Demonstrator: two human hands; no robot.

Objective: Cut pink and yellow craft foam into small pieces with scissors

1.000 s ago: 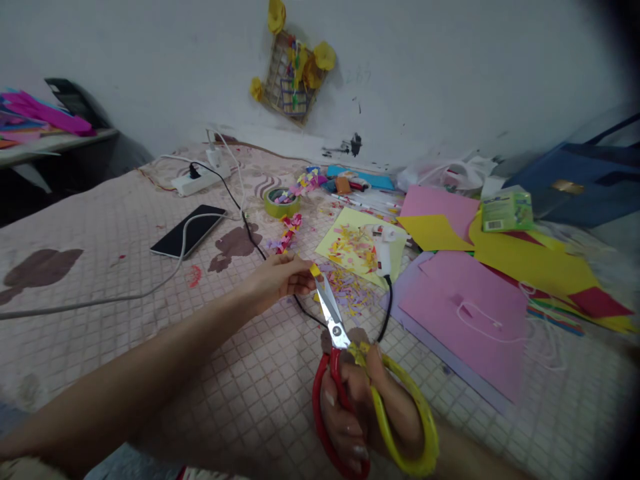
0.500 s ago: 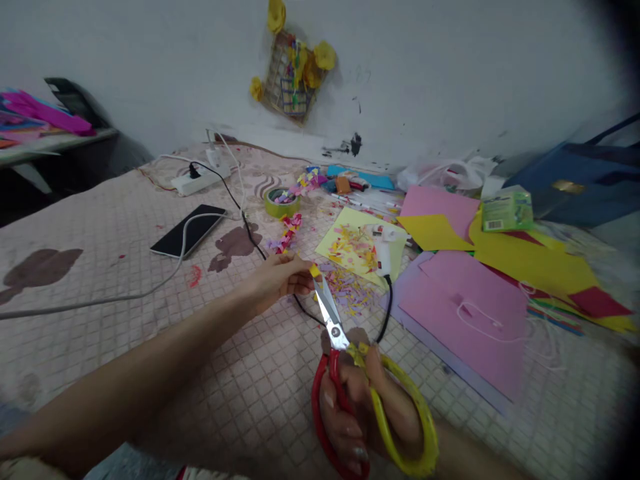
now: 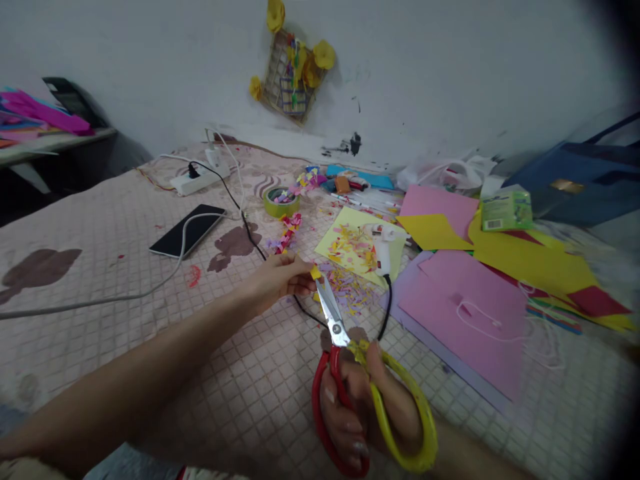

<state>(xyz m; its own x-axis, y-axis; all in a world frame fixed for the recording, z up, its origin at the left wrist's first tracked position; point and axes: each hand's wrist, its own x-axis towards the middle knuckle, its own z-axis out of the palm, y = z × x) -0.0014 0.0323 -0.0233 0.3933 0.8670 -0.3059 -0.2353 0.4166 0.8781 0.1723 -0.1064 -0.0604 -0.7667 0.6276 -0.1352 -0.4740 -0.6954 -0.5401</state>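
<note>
Between the fingertips of my left hand [image 3: 285, 277] is a small yellow piece of paper [image 3: 315, 272]. My right hand [image 3: 357, 407] is wrapped round the handles of a pair of scissors [image 3: 336, 330], one handle red and the other yellow. The scissor tips reach the yellow piece, and the blades look nearly closed. Purple and yellow paper scraps [image 3: 353, 290] lie just beyond the blades. Past my left hand sits a strip of red, pink and purple paper bits [image 3: 289, 233].
A white glue gun [image 3: 383, 253] rests on a pale yellow sheet [image 3: 345, 223]. Pink sheets [image 3: 465, 313] and yellow sheets [image 3: 535, 263] lie to the right. A roll of tape [image 3: 281, 202], a black phone [image 3: 189, 230] and a power strip [image 3: 200, 179] with cables are further left.
The scissor blades have drawn slightly closer together at the yellow piece. Otherwise both hands stay almost in place.
</note>
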